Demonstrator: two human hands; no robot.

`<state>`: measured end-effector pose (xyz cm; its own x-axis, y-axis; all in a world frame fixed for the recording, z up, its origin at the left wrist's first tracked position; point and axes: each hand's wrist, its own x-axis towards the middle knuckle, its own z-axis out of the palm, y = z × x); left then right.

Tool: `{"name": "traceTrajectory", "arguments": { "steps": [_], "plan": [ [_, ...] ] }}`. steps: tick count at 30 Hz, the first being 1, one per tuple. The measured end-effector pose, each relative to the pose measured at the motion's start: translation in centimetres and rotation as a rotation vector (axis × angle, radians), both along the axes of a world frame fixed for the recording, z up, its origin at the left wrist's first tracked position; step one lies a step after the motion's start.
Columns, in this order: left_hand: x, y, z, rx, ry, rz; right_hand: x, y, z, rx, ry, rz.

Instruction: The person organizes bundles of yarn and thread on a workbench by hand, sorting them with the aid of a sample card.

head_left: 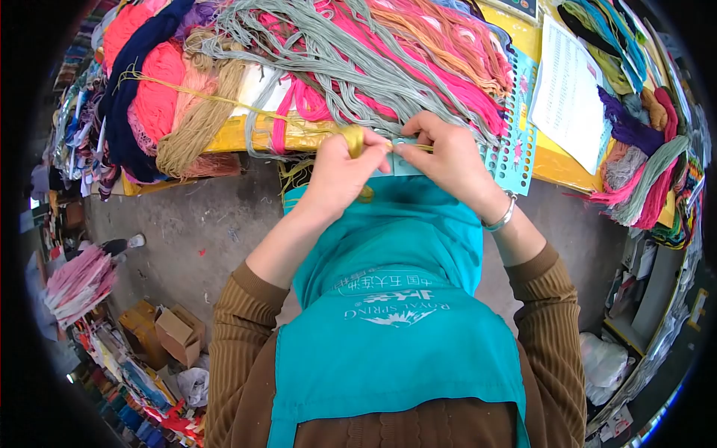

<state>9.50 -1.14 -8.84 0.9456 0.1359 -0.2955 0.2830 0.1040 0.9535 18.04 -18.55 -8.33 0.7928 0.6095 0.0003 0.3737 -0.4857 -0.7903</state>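
Close together at the table's front edge, both of my hands pinch a length of olive-yellow thread (pixel 353 139). My left hand (pixel 337 173) is closed with a small bundle of it looped over the fingers, and strands trail off to the left. Thumb and forefinger of my right hand (pixel 450 158) are closed on the same thread, a little to the right. Beneath and between the fingertips shows a pale blue card (pixel 405 166). Grey thread (pixel 336 63) lies in long loose strands just beyond the hands, over bright pink thread (pixel 302 104).
A light blue card with punched holes (pixel 519 119) and a printed sheet (pixel 569 93) lie to the right. Coloured skeins (pixel 650 160) hang over the right edge; navy (pixel 138 89) and tan skeins (pixel 200 112) hang at left. Cardboard boxes (pixel 179 334) stand on the floor.
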Motion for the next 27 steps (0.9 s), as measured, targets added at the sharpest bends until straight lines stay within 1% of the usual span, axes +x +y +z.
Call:
{"name": "traceTrajectory", "arguments": {
  "steps": [2,4,5,7,8,11,12,15,16,18,19,20,21,22,23,24,26,27],
  "plan": [
    [-0.1,-0.5,2.4,-0.137,0.138,-0.106,-0.1,0.4,0.1,-0.051,-0.04,-0.002],
    [0.0,-0.4,2.9,-0.282,0.161,-0.195,-0.2,0.6,0.6,-0.12,-0.04,-0.012],
    [0.1,-0.3,3.0,-0.357,0.172,-0.241,-0.1,0.6,0.7,-0.07,0.055,-0.031],
    [0.7,0.2,2.2,-0.243,0.167,-0.191,0.5,0.6,0.8,0.032,0.246,-0.068],
    [1.1,0.4,1.9,-0.185,0.164,-0.164,0.9,0.5,0.6,0.075,0.312,-0.042],
    [2.3,-0.6,1.5,0.194,0.017,-0.288,1.7,-0.3,0.2,0.184,0.474,0.037],
    [2.5,-0.5,1.3,0.267,0.047,-0.358,1.8,-0.5,0.4,0.206,0.506,0.059],
    [3.2,-0.2,1.6,0.312,0.057,-0.384,1.6,-0.4,0.6,0.231,0.526,0.052],
    [3.2,0.4,1.9,0.051,0.146,-0.346,1.6,-0.3,0.6,0.234,0.521,0.038],
    [2.9,2.7,2.7,-0.471,0.322,-0.256,1.7,-0.3,1.1,0.125,0.497,0.038],
    [2.7,4.5,2.2,-0.652,0.303,-0.207,1.8,-0.4,1.3,0.073,0.485,0.036],
    [2.5,7.4,2.0,-0.746,0.288,-0.182,1.8,-0.4,1.2,0.056,0.478,0.041],
    [2.3,10.1,2.6,-0.734,0.277,-0.114,2.0,-0.4,1.2,0.038,0.469,0.046],
    [1.8,13.4,2.7,-0.835,0.202,-0.048,2.1,-0.5,1.2,0.017,0.46,0.055],
    [1.5,16.6,3.5,-0.866,0.194,0.133,2.1,-0.5,1.3,0.02,0.464,0.051],
    [1.6,21.0,3.6,-0.86,0.098,0.082,2.0,-0.5,1.5,0.023,0.469,0.05],
    [1.5,27.4,5.1,-0.757,-0.09,0.328,2.0,-0.3,1.5,0.017,0.472,0.051],
    [1.2,28.2,5.9,-0.615,-0.119,0.494,2.0,-0.3,1.4,0.007,0.472,0.049]
  ]
}}
